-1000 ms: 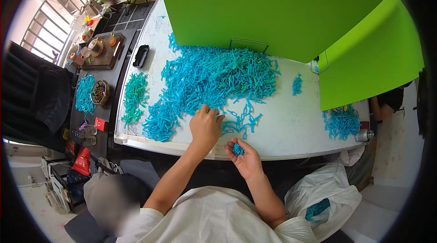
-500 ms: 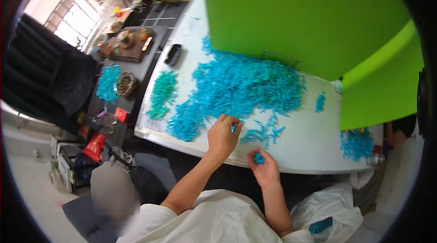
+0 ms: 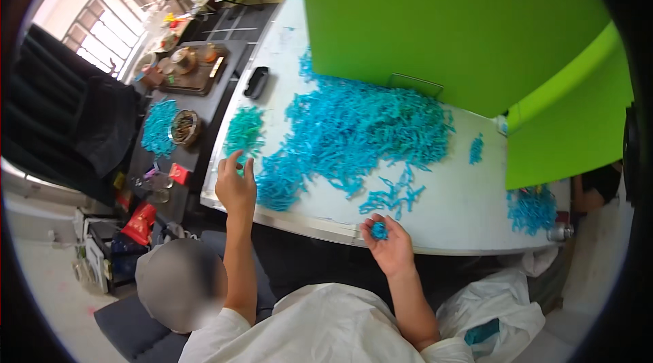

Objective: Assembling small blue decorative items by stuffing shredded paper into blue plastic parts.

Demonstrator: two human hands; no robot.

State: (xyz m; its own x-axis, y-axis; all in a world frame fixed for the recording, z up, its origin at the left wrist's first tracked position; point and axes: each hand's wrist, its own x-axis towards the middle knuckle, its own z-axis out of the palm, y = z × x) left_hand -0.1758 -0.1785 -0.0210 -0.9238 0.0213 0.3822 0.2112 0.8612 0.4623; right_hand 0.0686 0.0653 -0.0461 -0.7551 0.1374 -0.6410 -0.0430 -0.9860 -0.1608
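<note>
My left hand [image 3: 236,185] hovers at the near end of a small green pile of short plastic-looking pieces [image 3: 245,130], thumb and fingers apart, with nothing visible between them. Palm up at the table's front edge, my right hand [image 3: 390,247] has its fingers curled round a small bunch of blue pieces [image 3: 379,230]. A large heap of blue and teal pieces [image 3: 360,125] covers the middle of the white table [image 3: 449,217]. Just beyond my right hand lies a loose scatter of blue pieces [image 3: 398,193].
Tall green partitions [image 3: 442,23] stand behind the heap and at the right. A black tray [image 3: 256,83] sits by the left edge. More blue pieces [image 3: 532,212] lie far right, near a metal can [image 3: 561,232]. At left, a person in a grey cap [image 3: 178,281] sits close by.
My left hand has moved left from the front of the blue heap to the green pile, and its fingers have spread. The right hand stays near the table edge with its bunch.
</note>
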